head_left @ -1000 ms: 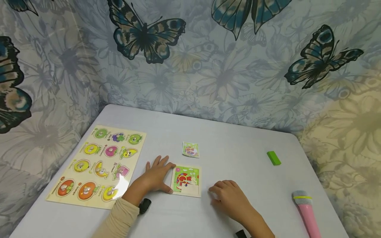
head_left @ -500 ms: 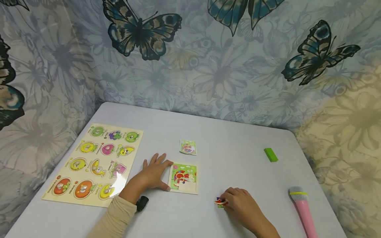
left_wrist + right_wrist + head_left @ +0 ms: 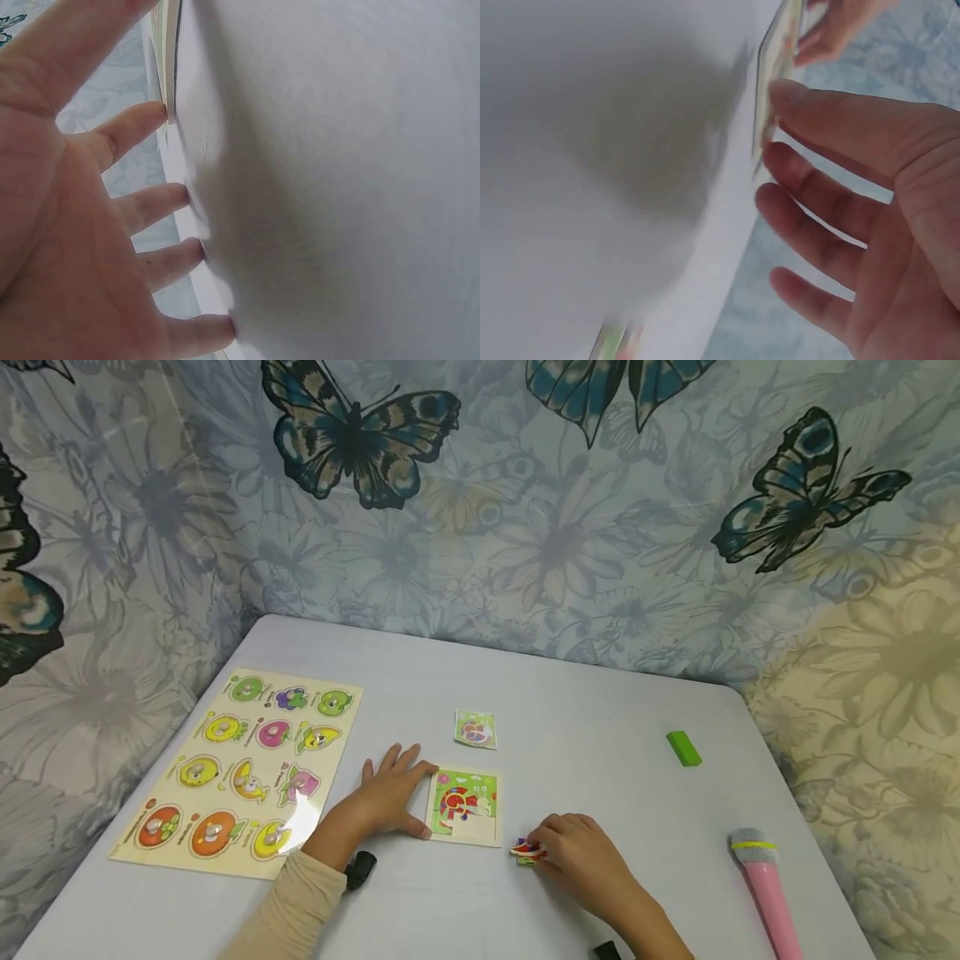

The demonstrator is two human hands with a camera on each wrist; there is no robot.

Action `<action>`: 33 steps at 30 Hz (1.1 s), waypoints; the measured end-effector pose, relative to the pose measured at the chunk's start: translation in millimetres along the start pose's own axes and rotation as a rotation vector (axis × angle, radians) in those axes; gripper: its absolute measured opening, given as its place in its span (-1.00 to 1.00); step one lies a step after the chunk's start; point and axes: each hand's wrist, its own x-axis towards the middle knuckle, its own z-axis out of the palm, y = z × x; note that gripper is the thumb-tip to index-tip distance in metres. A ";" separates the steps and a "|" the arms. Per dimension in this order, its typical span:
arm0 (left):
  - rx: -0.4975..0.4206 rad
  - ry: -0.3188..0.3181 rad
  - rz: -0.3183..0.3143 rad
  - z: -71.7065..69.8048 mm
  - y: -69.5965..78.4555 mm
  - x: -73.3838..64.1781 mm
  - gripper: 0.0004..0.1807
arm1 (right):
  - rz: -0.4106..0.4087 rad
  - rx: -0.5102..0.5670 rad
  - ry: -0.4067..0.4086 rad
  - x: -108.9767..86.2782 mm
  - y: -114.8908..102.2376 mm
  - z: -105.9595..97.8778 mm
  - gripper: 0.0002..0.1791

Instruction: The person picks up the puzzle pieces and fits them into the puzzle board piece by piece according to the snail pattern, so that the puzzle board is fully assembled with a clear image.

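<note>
A small square jigsaw puzzle board (image 3: 465, 806) lies mid-table, its picture green with a red figure and its lower right bare. My left hand (image 3: 386, 797) spans its left edge, thumb near the lower corner and index fingertip at the upper one. In the left wrist view the fingers (image 3: 124, 135) are spread, tips down at the table. Right of the board, my right hand (image 3: 581, 860) pinches small red, purple and green puzzle pieces (image 3: 527, 851) between thumb and fingers. In the right wrist view the thumb (image 3: 832, 112) overlaps the board (image 3: 769, 90), and a blurred green-and-red thing (image 3: 615, 341) shows low down.
A large fruit peg board (image 3: 247, 768) lies at the left. Behind the jigsaw is a small picture card (image 3: 476, 729). On the right are a green block (image 3: 684, 748) and a pink toy microphone (image 3: 768, 885). A butterfly-patterned wall (image 3: 555, 543) stands behind the table.
My right hand first drew back to the right and took hold of the puzzle pieces, then brought them left towards the board. My left hand has stayed at the board's left edge.
</note>
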 end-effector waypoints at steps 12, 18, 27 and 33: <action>-0.003 0.009 0.005 1.4 -1.8 0.8 -0.04 | -0.160 -0.043 0.021 51.3 -33.6 16.1 -0.71; -0.004 0.001 0.004 0.1 -2.7 1.7 -0.04 | -0.171 -0.073 0.010 61.4 -43.1 21.3 -0.73; 0.001 0.004 0.007 -1.2 -0.6 1.5 -0.04 | -0.146 -0.113 0.040 63.2 -46.4 24.4 -0.71; 0.001 0.009 0.005 -1.2 -0.3 1.2 -0.04 | -0.132 -0.134 0.036 64.0 -47.7 25.7 -0.71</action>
